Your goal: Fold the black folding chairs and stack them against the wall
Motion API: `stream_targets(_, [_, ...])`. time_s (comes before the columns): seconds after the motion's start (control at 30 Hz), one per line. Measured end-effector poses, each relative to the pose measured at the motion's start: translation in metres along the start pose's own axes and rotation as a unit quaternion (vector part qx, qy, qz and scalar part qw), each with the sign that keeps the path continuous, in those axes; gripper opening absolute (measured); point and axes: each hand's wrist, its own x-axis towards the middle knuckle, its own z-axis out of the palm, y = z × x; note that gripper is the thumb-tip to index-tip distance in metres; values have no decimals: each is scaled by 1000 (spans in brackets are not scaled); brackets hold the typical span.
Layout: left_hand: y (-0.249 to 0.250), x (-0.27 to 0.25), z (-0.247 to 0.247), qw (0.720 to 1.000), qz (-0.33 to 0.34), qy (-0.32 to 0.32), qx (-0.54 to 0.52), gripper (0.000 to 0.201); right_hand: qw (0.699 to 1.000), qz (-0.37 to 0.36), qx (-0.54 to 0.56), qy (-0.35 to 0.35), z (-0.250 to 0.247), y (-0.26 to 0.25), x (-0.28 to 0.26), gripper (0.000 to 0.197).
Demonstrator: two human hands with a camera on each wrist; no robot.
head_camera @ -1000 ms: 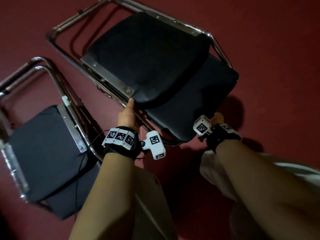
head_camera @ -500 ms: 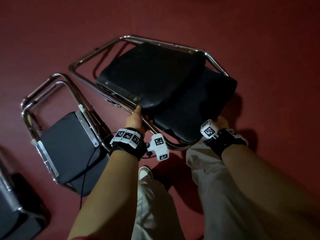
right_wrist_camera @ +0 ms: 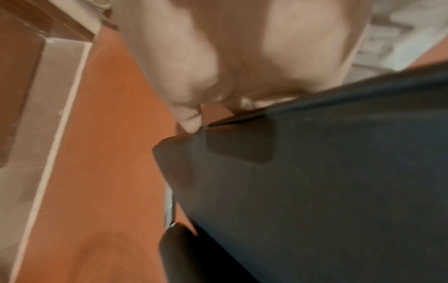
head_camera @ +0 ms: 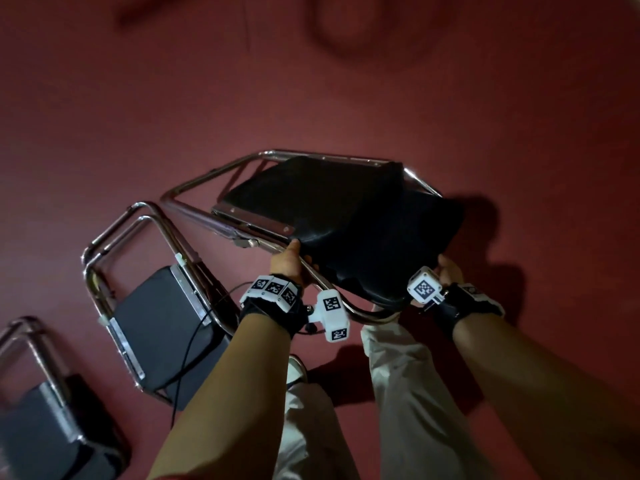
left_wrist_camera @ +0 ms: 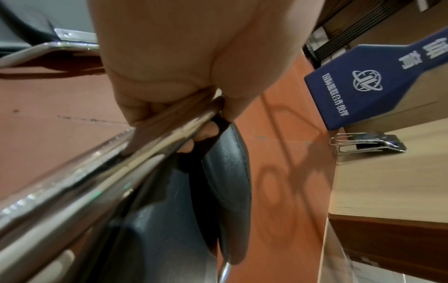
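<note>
I carry a folded black chair (head_camera: pixel 349 216) with a chrome frame, tilted above the red floor in the head view. My left hand (head_camera: pixel 289 263) grips the chrome side tube (left_wrist_camera: pixel 135 153) beside the black seat cushion (left_wrist_camera: pixel 225 172). My right hand (head_camera: pixel 448 273) holds the chair's right edge; in the blurred right wrist view its fingers (right_wrist_camera: pixel 191 118) curl over the rim of the black pad (right_wrist_camera: pixel 327 181). Two more folded chairs lie on the floor at the left, one near my left arm (head_camera: pixel 162 317) and one in the lower left corner (head_camera: pixel 41 431).
A thin black cable (head_camera: pixel 194 344) runs across the nearer floor chair. My light trousers (head_camera: pixel 398 393) and a shoe (head_camera: pixel 296 370) are below the held chair. The left wrist view shows a wooden cabinet (left_wrist_camera: pixel 387 187), a blue sign (left_wrist_camera: pixel 373 80) and a binder clip (left_wrist_camera: pixel 368 142).
The view has pulled back and up from the held chair, which now lies flatter. A third chair has come into sight at the lower left. Both grips are unchanged.
</note>
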Motion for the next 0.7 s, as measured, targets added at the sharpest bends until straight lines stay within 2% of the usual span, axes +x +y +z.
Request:
stream_targets(0.07, [13,-15,17,1000,-1,0,1,28,999,9,8,31,-4,-24,-18,36])
stream_targets(0.23, [45,-61,52,1000,-3,-23,1,32,997,-13,-66,-40,-22,-83,-66,40])
stream_targets(0.3, [57,-80,62,999,-9,-35,21,34,995,-46,-77,-43,-32,-100,-84,32])
stream_targets(0.4, [70,-113,70,996,-9,-69,56,36,993,-50,-104,-31,-42,-126,-136,27])
stream_targets(0.53, [71,-143,73,992,10,-98,81,40,991,-70,-117,-7,-56,-143,-174,26])
stream_targets(0.63, [65,-144,65,993,2,-98,68,41,990,-64,-128,-19,-53,-145,-176,23])
stream_targets(0.7, [68,-146,55,994,-10,-93,49,39,987,-56,-148,-18,-41,-149,-175,35])
